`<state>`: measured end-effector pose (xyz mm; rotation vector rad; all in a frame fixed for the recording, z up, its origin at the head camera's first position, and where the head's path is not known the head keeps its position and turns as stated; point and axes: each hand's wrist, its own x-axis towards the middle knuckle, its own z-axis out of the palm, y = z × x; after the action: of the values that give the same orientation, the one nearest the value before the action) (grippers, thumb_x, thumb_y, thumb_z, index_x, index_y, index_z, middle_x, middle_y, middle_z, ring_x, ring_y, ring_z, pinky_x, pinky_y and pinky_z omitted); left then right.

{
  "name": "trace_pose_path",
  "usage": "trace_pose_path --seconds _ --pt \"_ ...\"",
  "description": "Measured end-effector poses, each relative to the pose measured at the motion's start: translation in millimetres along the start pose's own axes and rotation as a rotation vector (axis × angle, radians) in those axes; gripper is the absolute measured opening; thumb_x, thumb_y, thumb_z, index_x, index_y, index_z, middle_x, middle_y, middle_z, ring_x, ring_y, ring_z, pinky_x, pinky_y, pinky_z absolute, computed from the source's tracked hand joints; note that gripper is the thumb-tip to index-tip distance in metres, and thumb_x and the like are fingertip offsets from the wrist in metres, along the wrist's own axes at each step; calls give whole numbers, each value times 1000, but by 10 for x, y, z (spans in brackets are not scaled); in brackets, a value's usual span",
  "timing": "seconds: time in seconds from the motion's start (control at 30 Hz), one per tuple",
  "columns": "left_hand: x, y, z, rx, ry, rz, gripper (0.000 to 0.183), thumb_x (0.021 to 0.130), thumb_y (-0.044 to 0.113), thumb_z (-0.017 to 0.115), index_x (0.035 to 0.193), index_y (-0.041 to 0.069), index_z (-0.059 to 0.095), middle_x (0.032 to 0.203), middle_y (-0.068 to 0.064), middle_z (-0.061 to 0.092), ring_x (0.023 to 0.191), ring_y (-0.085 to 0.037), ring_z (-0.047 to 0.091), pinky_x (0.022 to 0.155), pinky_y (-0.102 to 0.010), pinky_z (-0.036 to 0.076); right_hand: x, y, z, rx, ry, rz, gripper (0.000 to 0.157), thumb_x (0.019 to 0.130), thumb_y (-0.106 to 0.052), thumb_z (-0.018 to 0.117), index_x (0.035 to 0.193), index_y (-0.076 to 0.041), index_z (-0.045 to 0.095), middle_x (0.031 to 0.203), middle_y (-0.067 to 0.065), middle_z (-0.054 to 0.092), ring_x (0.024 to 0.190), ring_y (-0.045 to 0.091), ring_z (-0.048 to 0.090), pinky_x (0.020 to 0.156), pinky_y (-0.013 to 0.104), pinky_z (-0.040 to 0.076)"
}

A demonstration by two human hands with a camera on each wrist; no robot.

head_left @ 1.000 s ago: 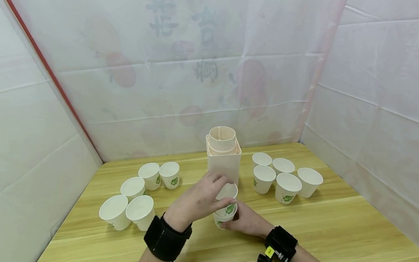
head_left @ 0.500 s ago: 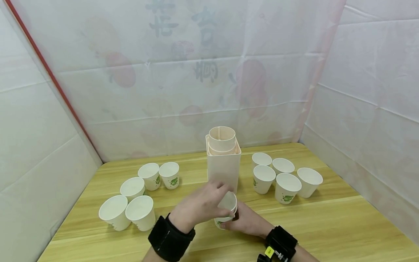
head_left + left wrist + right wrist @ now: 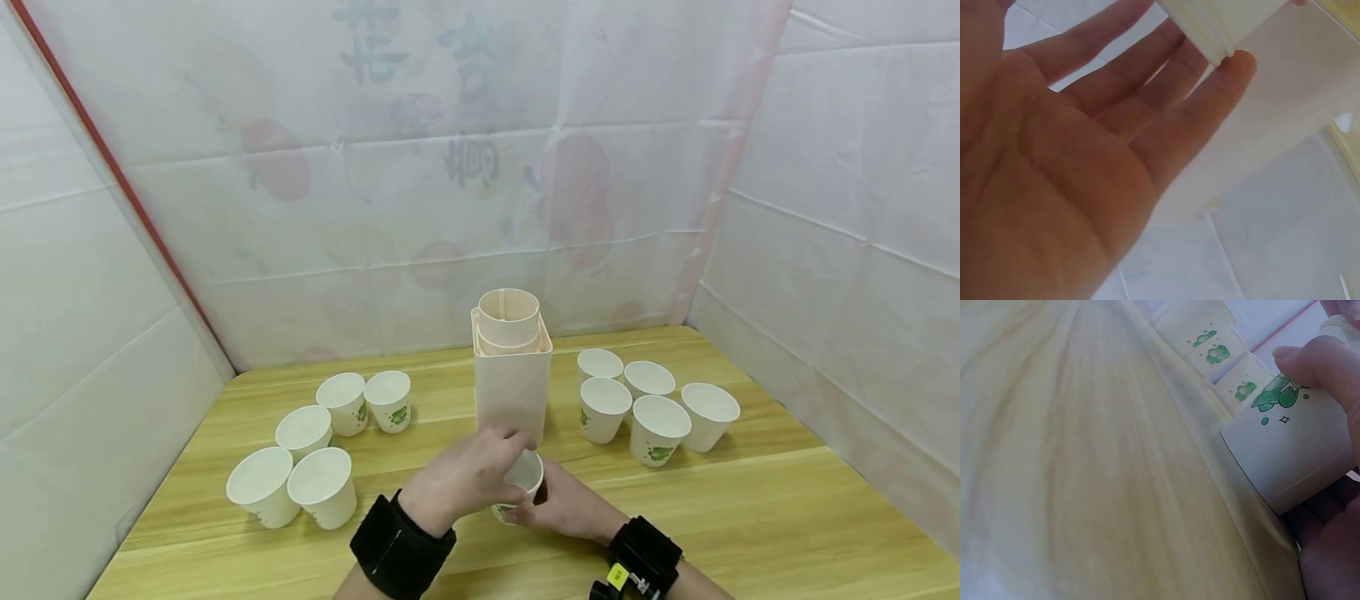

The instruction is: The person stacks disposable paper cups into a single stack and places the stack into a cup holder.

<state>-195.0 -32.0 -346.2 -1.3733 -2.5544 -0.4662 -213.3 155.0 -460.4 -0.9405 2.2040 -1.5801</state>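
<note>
nested white cups (image 3: 527, 473) upright at near centre of bench (image 3: 750, 533). right hand (image 3: 558, 504) curled round their wall from the right; left hand (image 3: 472, 475) pinching the rim, thumb near side, fingers far side. tall cream container (image 3: 512, 392) just beyond, round tube (image 3: 510, 333) inside. five left cups (image 3: 322, 492), five right cups (image 3: 660, 429) stand mouth up.

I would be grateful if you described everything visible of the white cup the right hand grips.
The tapered white cup looks like paper, with a green print on its side. It is upright, apparently standing on the table, in front of the cream container. The right hand grips its side; the left hand touches the top, where a doubled rim suggests another cup nested inside.
</note>
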Motion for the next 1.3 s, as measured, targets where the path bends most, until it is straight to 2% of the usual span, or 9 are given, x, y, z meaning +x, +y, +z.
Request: trace_pose_path --seconds 0.13,0.37,0.67,0.83,0.93,1.03,1.17,1.3 --pt "1 7 2 -10 -6 -16 46 66 23 80 104 10 56 98 0 58 81 -4 48 68 -12 42 -3 -21 -8 5 0 5 50 83 -24 66 125 -23 40 114 6 54 97 24 53 81 36 47" --pt "-9 5 3 17 -13 -2 48 68 27 80 106 9 55 99 0 55 84 -6 47 70 -13 42 -12 -41 0 31 4 -12 50 83 -19 66 125 -22 39 113 10 54 95 25 53 79 35 48" --pt "-18 -5 -20 11 -23 -2 50 70 27 78 110 9 53 101 -1 54 87 -8 48 74 -15 43 -9 -44 -6 30 -4 -4 50 83 -21 66 126 -22 40 114 9 54 96 25 53 80 35 48" --pt "-66 -14 -106 -78 -73 -111 52 74 33 76 112 9 49 101 -2 51 86 -9 48 73 -17 43 3 -43 4 36 1 12 54 81 -23 68 128 -22 40 118 7 53 102 24 52 85 36 46" --pt "-133 -27 -231 -149 -87 -203 53 79 40 70 116 9 47 105 -5 51 91 -12 50 76 -24 45 11 -31 13 63 6 8 56 81 -21 69 129 -23 40 122 6 52 107 24 50 89 36 44" --pt "-224 -25 -386 -169 -72 -280 55 82 43 65 122 10 47 113 -8 53 99 -16 51 81 -31 47 7 -14 8 90 6 -6 57 81 -18 69 130 -24 40 124 6 51 109 25 49 90 37 43" --pt "-378 -28 -569 -134 -22 -372 56 85 44 62 127 11 46 119 -7 52 105 -19 50 84 -36 47 2 8 -14 80 17 -9 61 80 -19 70 131 -25 39 124 5 51 111 24 48 92 40 41" --pt "-566 -91 -658 -62 18 -419 54 84 42 64 125 12 47 120 -5 52 104 -17 51 83 -35 47 12 21 -24 61 26 28 63 79 -22 72 132 -26 38 124 3 51 112 21 48 94 43 39"
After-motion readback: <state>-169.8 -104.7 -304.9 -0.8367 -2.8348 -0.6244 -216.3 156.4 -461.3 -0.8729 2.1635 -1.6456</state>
